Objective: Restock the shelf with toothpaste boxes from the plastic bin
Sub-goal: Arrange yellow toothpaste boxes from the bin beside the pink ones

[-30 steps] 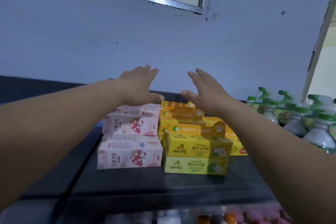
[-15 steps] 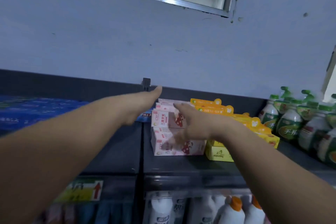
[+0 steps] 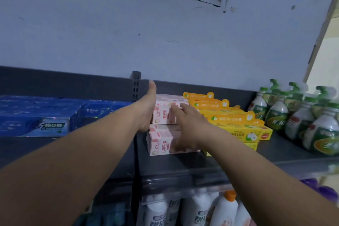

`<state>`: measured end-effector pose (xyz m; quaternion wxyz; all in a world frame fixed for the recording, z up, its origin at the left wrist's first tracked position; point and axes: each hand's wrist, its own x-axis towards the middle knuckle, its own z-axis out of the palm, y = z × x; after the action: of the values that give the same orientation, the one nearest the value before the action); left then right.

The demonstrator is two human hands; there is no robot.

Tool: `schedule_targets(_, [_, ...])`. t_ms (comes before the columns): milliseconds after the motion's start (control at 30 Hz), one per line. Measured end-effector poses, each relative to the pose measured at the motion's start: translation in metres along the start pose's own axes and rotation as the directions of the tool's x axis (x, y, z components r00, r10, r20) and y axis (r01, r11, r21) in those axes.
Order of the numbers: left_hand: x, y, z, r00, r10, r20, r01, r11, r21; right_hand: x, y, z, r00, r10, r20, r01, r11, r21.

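Both on pink boxes (image 3: 162, 116): L hand (image 3: 145, 112), R hand (image 3: 190, 128) (fingers (image 3: 176, 109) straight).

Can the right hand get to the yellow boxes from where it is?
Probably yes. The right hand rests flat on the pink boxes, and the yellow boxes sit right beside them on the same shelf, with nothing in between.

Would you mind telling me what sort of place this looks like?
Most likely a shop aisle: a dark shelf carries stacked pink toothpaste boxes, yellow toothpaste boxes and rows of green-capped bottles, with white bottles on the tier below.
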<state>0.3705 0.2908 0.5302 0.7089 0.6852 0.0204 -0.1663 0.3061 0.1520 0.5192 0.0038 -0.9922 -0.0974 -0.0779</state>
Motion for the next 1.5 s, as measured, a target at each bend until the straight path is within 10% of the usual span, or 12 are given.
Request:
schedule_targets(267, [0.000,0.000,0.006,1.000,-0.013,0.001,0.013,0.999,-0.050,0.002,0.003,-0.009,0.988,-0.013,0.153,0.017,1.000,-0.023])
schedule_targets(600, [0.008,0.014,0.012,0.997,-0.001,-0.081,-0.015,0.980,-0.197,0.036,0.023,-0.062,0.971,0.235,0.031,-0.200,0.740,0.642])
schedule_targets(933, [0.012,0.016,0.010,0.968,0.040,-0.247,-0.054,0.997,-0.049,0.088,0.051,-0.066,0.954,0.280,0.106,-0.275,0.675,0.685])
schedule_targets(1133, [-0.014,0.000,0.020,0.995,-0.060,-0.080,0.059,0.998,-0.018,0.100,0.052,-0.065,0.973,0.214,0.086,-0.207,0.651,0.730])
schedule_targets(1500, [-0.024,-0.009,0.034,0.904,0.002,-0.428,-0.126,0.957,-0.260,0.099,0.069,-0.065,0.988,0.142,0.065,-0.143,0.653,0.744])
